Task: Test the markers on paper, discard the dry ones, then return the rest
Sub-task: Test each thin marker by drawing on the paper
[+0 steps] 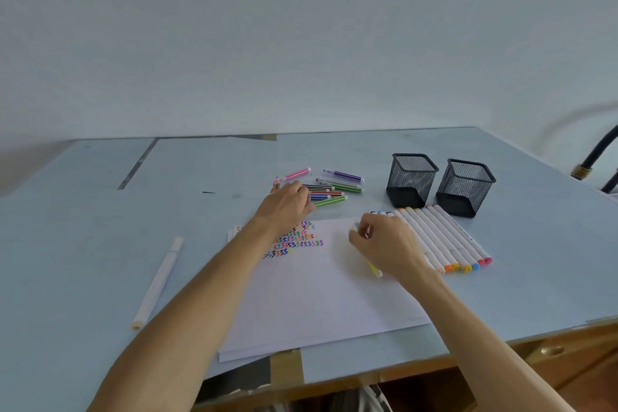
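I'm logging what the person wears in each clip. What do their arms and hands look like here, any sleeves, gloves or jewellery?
Both arms are bare up to the bottom edge of the picture, with no sleeves showing. The left hand and right hand wear no gloves, and no rings, watch or bracelet are visible.

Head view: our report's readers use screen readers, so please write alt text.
The right hand holds a yellow marker over scribbled paper while the left hand reaches into loose thin markers. White markers lie in a row before two empty mesh cups.
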